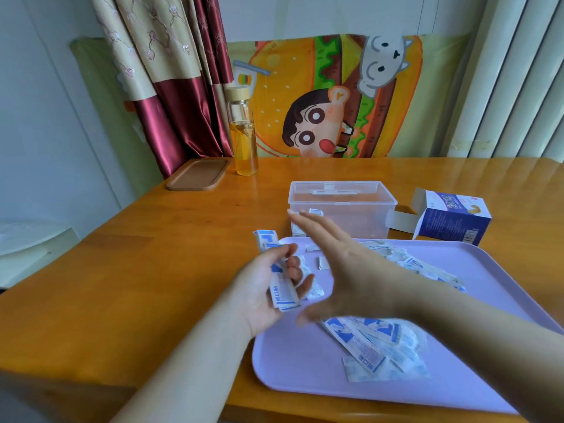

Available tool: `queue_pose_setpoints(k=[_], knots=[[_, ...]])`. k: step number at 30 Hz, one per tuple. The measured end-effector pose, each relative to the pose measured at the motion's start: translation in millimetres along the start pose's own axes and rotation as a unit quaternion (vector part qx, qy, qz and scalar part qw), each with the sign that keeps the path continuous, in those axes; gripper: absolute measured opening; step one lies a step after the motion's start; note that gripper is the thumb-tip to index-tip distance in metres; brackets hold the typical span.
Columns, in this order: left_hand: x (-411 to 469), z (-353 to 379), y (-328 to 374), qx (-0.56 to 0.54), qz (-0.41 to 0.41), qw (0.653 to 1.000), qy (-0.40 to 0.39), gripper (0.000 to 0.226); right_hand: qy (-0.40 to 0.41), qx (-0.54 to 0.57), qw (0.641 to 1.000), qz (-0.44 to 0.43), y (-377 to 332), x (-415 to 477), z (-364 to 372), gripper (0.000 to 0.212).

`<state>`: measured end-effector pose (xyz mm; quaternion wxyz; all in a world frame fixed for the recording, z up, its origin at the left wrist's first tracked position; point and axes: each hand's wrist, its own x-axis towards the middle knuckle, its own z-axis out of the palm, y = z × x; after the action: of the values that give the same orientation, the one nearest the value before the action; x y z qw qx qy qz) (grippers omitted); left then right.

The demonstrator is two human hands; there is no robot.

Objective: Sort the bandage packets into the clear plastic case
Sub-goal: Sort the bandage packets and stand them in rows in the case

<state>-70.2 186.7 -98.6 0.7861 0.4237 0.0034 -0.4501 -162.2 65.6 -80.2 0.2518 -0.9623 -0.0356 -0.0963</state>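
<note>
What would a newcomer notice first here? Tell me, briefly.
The two hands at centre draw the eye: the left hand holds a few bandage packets, the right hand is spread open above the lilac tray. More loose packets lie scattered on that tray, with the clear plastic case just behind it. At the back hangs a bright cartoon burger cloth.

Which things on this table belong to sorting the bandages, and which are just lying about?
Job: bandage packets on the purple tray, more in the left hand, clear plastic case.
Lying about: glass bottle, brown tray, open blue carton.
</note>
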Motion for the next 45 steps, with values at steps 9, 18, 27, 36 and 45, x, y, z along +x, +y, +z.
queue_pose_setpoints(k=[9,18,27,36,45], knots=[[-15.8,35.1,-22.0,0.184,0.005,0.980,-0.080,0.030,0.027,-0.028,0.999,-0.006,9.4,-20.3,2.0,0.131],[-19.2,44.9,-25.5,0.292,0.013,0.949,-0.118,0.026,0.031,-0.045,0.998,-0.034,11.1,-27.6,-16.5,0.122],[-19.0,56.0,-14.2,0.304,0.107,0.944,-0.066,0.034,0.021,-0.065,0.996,-0.052,1.8,-27.6,-40.1,0.101],[-8.8,67.5,17.9,0.389,0.094,0.904,-0.151,0.015,0.140,-0.010,0.990,-0.035,-1.8,3.7,-95.3,0.025],[25.9,89.4,61.7,0.510,0.359,0.777,-0.083,0.019,0.277,-0.020,0.961,0.004,8.5,52.1,-124.1,0.014]])
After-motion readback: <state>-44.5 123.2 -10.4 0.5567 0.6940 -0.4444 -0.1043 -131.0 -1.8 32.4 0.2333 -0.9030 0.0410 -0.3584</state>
